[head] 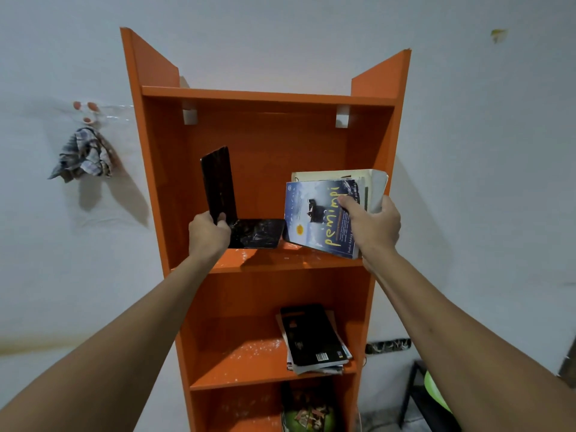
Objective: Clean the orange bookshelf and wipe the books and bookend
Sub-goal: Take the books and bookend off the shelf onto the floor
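left hand: closed round the lower upright plate of the black bookend; thumb on the near face, fingertips hidden behind the plate
bookend: L-shaped, upright plate standing, flat base lying on the middle shelf, pointing right toward the books
right hand: grips two books together, thumb pressed on the front cover, fingers wrapped behind and out of sight
blue book: front of the pair, tilted, yellow lettering on the cover; lower corner at the shelf's front edge, can't tell if it rests there or is lifted
pale book: thicker, behind the blue one, mostly covered; only the top and page edge show
orange bookshelf: against the white wall, white specks on the middle and lower boards; bottom cut off by the frame
book stack: lying flat at the right of the next shelf down, dark cover on top
bottom compartment: something green and patterned, too dark to identify
cloth: crumpled, hanging from a wall hook left of the shelf
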Tool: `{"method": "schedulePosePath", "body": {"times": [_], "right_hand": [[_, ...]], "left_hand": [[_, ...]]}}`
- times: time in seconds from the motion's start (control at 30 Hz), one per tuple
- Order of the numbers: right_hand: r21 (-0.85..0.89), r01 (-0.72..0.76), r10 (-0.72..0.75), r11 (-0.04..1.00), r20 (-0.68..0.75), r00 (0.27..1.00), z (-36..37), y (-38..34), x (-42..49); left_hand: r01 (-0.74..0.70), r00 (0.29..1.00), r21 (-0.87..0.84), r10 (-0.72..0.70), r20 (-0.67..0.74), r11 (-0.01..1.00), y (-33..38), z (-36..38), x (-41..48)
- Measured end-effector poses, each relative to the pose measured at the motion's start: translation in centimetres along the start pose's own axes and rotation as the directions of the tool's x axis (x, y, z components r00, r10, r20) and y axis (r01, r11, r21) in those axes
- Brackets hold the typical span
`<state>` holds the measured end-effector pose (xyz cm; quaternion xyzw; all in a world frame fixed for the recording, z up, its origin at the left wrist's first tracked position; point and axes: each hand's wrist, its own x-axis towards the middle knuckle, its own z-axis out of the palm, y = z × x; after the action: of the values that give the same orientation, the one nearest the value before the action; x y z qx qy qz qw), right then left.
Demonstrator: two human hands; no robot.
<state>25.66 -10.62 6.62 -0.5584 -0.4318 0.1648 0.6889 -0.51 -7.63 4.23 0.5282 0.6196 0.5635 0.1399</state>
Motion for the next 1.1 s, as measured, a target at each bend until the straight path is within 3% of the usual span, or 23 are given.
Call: {"method": "schedulePosePath", "body": {"times": [0.27,0.67,0.9,1.1], "right_hand": [[0.019,-0.032,0.031,0.999,0.022,0.999,-4.1,0.0,-3.0],[-0.054,-0.089,0.099,0.995,0.214,0.972,-14.5,6.0,-8.5],[-0.198,-0.102,0.157,0.975,0.287,0.945,-17.9,13.3,-14.8],[-0.332,-0.005,0.132,0.943,0.362,0.923,-18.0,23.3,-20.6]], "left_hand": [[0.005,1.0,0.074,-0.003,-0.027,0.997,0.6,-1.9,-4.9],[0.11,0.989,0.114,-0.098,-0.106,0.987,-2.3,0.6,-20.2],[0.233,0.972,0.161,-0.231,-0.037,0.959,-9.7,2.4,-28.6],[0.305,0.951,0.195,-0.31,0.0,0.932,-20.5,5.6,-33.6]]}}
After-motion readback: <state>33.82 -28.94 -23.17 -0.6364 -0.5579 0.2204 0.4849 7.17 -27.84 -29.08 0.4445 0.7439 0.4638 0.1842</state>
